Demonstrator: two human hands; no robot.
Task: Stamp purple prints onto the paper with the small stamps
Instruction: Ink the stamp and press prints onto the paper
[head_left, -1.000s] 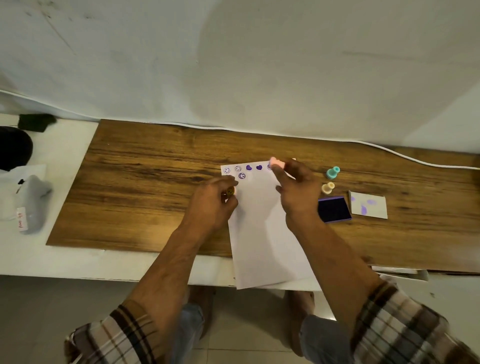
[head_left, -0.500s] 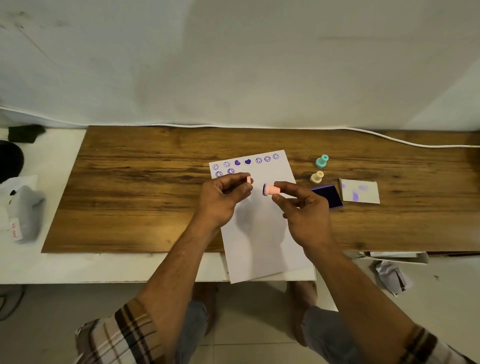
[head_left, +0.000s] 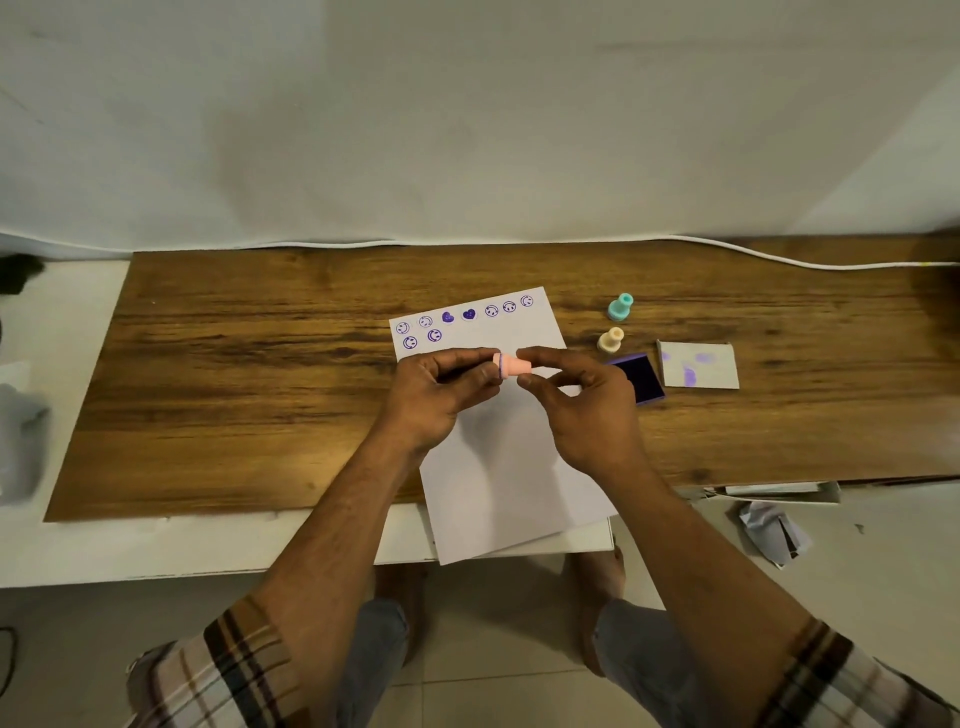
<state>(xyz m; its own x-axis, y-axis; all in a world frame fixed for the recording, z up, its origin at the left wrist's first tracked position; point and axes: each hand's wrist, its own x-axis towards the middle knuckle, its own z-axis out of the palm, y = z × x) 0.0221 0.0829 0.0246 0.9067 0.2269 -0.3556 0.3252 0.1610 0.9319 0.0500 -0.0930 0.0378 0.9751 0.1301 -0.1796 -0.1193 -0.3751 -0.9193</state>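
**Pink stamp held between both hands**

The left hand and right hand are meeting over the paper, both pinching the pink stamp lying sideways between their fingertips. Purple prints are sitting along the paper's 12 o'clock edge. At 3 o'clock, on the desk, are lying the ink pad, cream stamp and teal stamp.

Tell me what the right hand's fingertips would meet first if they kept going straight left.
The right hand already pinches the pink stamp; just beyond it are the left hand's fingertips, seemingly touching the stamp's other end.
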